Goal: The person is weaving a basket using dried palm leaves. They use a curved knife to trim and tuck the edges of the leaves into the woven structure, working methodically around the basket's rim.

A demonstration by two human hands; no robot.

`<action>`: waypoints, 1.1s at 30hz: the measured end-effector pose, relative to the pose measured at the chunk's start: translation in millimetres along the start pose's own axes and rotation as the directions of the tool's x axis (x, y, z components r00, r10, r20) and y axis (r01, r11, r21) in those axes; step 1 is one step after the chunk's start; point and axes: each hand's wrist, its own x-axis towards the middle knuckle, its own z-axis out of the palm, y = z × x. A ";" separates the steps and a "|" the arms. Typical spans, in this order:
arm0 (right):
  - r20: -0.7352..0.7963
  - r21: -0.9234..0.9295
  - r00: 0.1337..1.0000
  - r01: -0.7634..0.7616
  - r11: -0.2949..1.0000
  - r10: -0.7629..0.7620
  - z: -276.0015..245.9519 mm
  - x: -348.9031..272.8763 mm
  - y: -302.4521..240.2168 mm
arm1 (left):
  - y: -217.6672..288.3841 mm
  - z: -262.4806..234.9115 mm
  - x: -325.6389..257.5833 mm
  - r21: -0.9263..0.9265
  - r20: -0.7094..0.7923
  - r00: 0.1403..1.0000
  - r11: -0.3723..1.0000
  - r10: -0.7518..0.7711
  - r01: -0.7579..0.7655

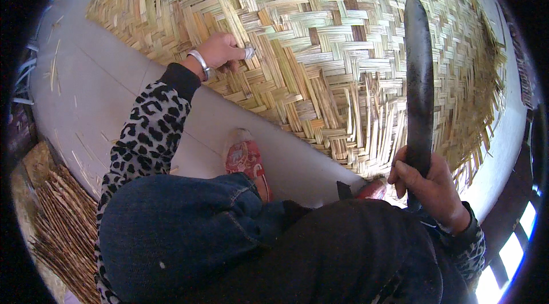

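Observation:
A large woven bamboo mat (354,41) spreads over the floor in front of me, with loose strip ends along its near and right edges. My left hand (219,52) is at the mat's near left edge, fingers closed on a pale bamboo strip (229,12) that slants away over the weave. Something whitish wraps the tip of a digit on that hand, and a silver bracelet (200,65) circles the wrist. In my right hand (426,184), a long dark knife (419,69) stands with its broad blade pointing away, above the mat's right part. Fingers hide its handle.
A bundle of thin brown sticks (66,224) lies at the lower left. Scattered slivers rest on the grey floor (97,92). My red shoe (246,158) is close to the mat's near edge, with another red shoe partly visible further right.

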 end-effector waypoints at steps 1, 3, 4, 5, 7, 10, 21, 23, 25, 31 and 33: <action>0.010 -0.004 1.000 -0.011 1.000 0.011 0.2 1.1 0.5 | -0.8 -0.4 -2.1 -0.086 0.029 0.999 0.996 0.017 -0.015; 0.014 -0.029 0.999 -0.041 0.999 0.041 1.3 4.4 2.5 | -2.2 -3.4 -3.9 -0.221 0.048 0.999 0.975 0.013 -0.002; 0.020 0.001 0.998 -0.054 0.999 0.054 2.2 6.8 4.2 | -2.5 -6.7 -2.9 -0.321 -0.053 0.998 0.946 0.038 -0.053; 0.028 0.022 0.997 -0.066 0.998 0.065 3.4 9.6 6.6 | -2.2 -11.8 -0.6 -0.423 -0.139 0.988 0.899 0.064 -0.118; 0.070 -0.015 0.995 -0.071 0.997 0.072 3.9 18.6 12.4 | -1.9 -22.8 7.1 -0.573 -0.221 0.972 0.796 0.079 -0.195; 0.124 -0.212 0.991 -0.014 0.977 0.042 4.3 39.5 24.4 | -3.7 -31.9 21.6 -0.669 -0.240 0.970 0.715 0.050 -0.202; 0.118 -0.692 0.988 0.155 0.705 -0.101 9.3 96.4 13.4 | -11.1 -29.5 33.8 -0.446 -0.201 0.979 0.886 0.041 -0.128; 0.151 -0.829 0.968 0.235 0.507 -0.201 16.3 109.2 2.3 | -9.0 -34.5 36.4 -0.494 -0.205 0.977 0.856 0.053 -0.150; 0.201 -0.928 0.944 0.269 0.259 -0.261 26.6 125.7 -7.7 | -5.8 -43.4 40.2 -0.544 -0.190 0.980 0.824 0.061 -0.157; 0.304 -0.927 0.870 0.364 0.090 -0.388 59.8 189.9 -40.6 | 16.3 -87.3 67.7 -0.606 -0.221 0.975 0.784 -0.001 -0.137; 0.300 -0.937 0.863 0.346 0.043 -0.407 65.1 207.1 -49.9 | 17.5 -92.0 74.9 -0.489 -0.299 0.954 0.856 0.015 -0.167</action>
